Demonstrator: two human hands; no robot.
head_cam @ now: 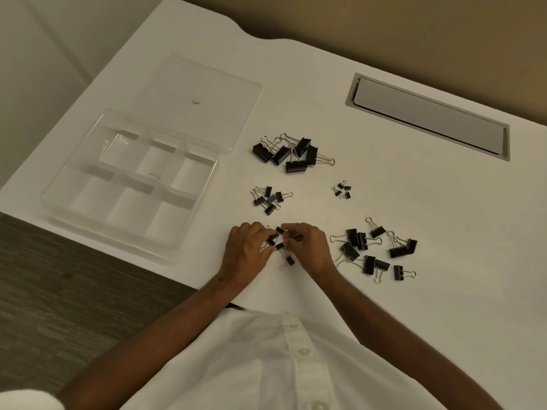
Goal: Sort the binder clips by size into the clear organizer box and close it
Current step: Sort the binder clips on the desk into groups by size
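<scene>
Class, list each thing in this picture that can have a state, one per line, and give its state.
Clear plastic organizer box: open, compartments empty.
Clear flat lid: off, lying on the table behind the box.
Large black binder clips: piled, unsorted into box.
Small black binder clips: grouped on table.
Tiniest black clips: grouped on table.
Medium black clips: scattered.
Left hand: pinching small clips.
Right hand: pinching small clips.
Grey desk hatch: closed.
</scene>
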